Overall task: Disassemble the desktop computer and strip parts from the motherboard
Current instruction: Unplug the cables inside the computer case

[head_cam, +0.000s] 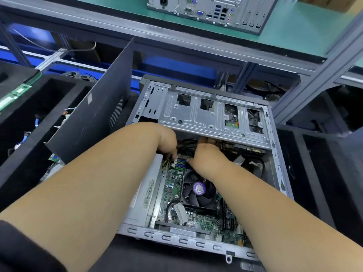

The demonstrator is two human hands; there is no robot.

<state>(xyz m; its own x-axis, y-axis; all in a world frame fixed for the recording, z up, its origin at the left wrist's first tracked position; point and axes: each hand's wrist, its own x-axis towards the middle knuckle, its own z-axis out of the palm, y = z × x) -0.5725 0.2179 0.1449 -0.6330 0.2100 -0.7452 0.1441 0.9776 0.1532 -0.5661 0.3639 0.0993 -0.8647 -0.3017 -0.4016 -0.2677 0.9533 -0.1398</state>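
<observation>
Both hands reach under the raised grey metal drive cage [206, 114] inside the open silver desktop case [279, 160], left hand [167, 140] fingers pinching black cables [186, 143] off the green motherboard [172, 191], right hand [206, 154] fingers hidden, so I cannot tell.

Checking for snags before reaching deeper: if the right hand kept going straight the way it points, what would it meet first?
The right hand points away from the person, under the raised metal drive cage. It would probably meet the black cable bundle or the parts beneath that cage first; depth there is shadowed and unclear.
</observation>
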